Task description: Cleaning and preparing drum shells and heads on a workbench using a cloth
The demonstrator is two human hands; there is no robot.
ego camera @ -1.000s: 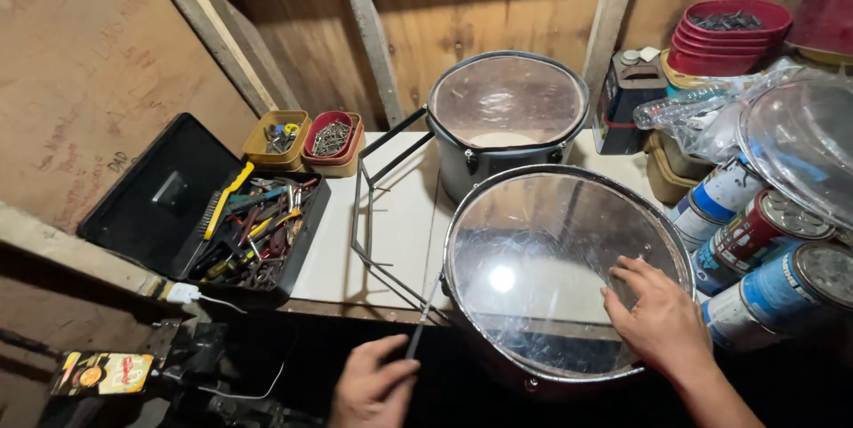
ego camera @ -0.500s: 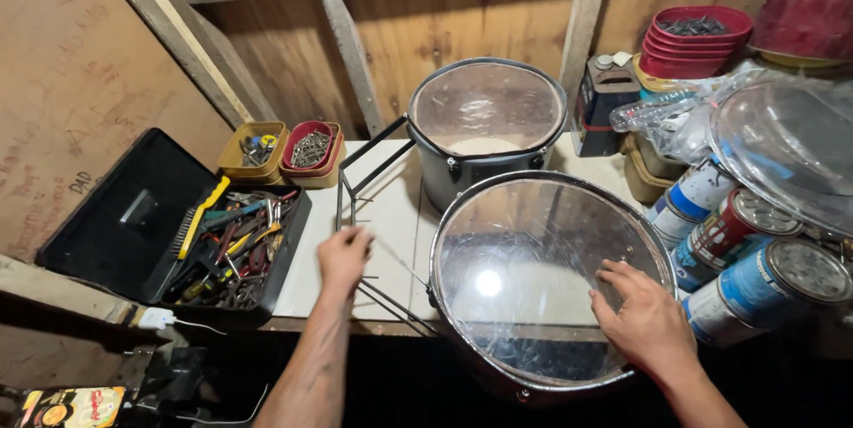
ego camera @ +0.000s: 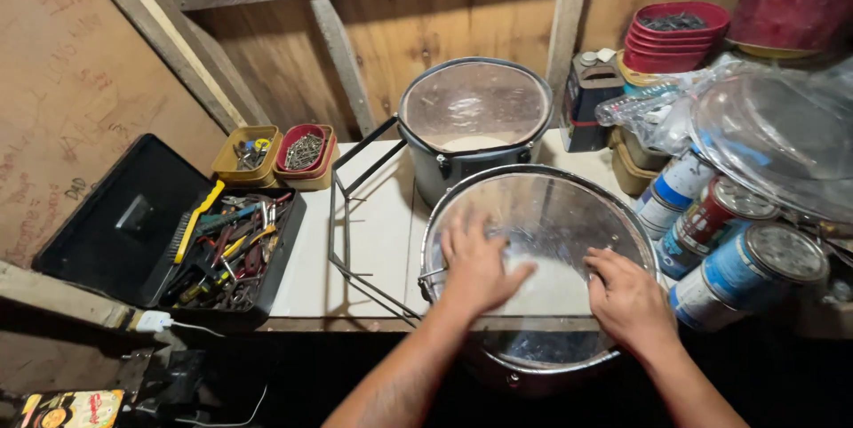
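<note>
The large drum (ego camera: 542,268) lies directly under your hands, at the near edge of the bench (ego camera: 378,241), its round clear head facing up and its rim overhanging the dark space toward you. Being round, it has no long axis to speak of; its shell runs straight down, away from the camera. Your left hand (ego camera: 480,264) rests flat on the head, fingers spread wide, left of centre. Your right hand (ego camera: 629,299) lies palm-down on the right part of the head by the metal hoop, fingers loosely bent. Neither hand grips anything, and both are equally close to it. The head is glossy and see-through, with a pale patch showing beneath.

Just behind it stands a smaller drum (ego camera: 475,117) of the same kind. A bent metal rod frame (ego camera: 342,224) lies to the left, beyond it an open black toolbox (ego camera: 169,232). Paint cans (ego camera: 746,272) crowd the right side.
</note>
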